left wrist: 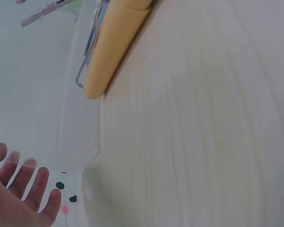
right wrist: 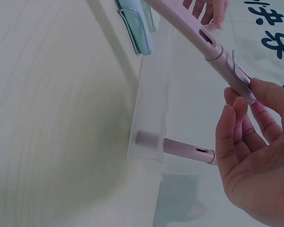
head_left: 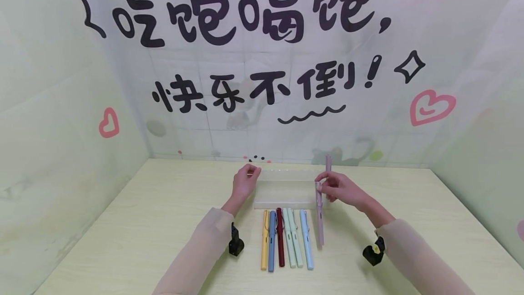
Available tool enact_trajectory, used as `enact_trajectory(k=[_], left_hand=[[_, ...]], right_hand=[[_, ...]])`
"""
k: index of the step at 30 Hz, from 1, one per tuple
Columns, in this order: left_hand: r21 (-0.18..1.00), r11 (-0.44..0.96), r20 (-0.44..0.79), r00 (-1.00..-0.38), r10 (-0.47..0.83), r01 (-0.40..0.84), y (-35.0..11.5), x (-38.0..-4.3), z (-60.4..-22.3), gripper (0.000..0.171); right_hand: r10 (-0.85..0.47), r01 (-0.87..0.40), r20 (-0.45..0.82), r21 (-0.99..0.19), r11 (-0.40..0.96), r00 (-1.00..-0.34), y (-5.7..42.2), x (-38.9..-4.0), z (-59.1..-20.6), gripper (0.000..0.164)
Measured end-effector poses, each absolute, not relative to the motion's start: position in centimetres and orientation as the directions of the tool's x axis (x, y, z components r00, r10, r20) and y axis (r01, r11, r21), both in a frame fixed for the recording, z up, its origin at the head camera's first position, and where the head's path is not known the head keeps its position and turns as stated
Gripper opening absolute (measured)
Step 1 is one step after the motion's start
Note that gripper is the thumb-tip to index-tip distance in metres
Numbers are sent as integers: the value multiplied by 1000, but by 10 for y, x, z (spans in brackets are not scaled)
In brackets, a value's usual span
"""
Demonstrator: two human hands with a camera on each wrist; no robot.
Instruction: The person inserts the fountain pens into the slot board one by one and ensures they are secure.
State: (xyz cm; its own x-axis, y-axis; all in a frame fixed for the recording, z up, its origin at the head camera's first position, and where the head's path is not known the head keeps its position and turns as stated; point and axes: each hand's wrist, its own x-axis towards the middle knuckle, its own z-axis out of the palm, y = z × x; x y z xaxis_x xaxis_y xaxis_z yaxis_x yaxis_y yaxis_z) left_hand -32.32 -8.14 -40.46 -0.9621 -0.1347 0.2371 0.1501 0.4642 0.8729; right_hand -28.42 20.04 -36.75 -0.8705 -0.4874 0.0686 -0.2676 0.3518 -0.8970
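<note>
Left hand pinches clear box at ten o'clock | right hand pinches lilac pen by the clip end, box's four o'clock | likely light, stiff, slick: best gripped mid-barrel

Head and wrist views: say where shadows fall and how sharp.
Head view: soft shadow by the right sleeve on the table; left wrist view: faint, blurred shadow beside the clear box; right wrist view: broad, soft-edged shadow on the table.
</note>
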Motion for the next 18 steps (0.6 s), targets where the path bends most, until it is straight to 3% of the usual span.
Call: enact_trajectory(k=[18], left_hand=[[869,476,224,-965,-138,134,-81,-322,-403,22]], right_hand=[[-407,-302,123,-860,411,-905,208,-297,-347,28]])
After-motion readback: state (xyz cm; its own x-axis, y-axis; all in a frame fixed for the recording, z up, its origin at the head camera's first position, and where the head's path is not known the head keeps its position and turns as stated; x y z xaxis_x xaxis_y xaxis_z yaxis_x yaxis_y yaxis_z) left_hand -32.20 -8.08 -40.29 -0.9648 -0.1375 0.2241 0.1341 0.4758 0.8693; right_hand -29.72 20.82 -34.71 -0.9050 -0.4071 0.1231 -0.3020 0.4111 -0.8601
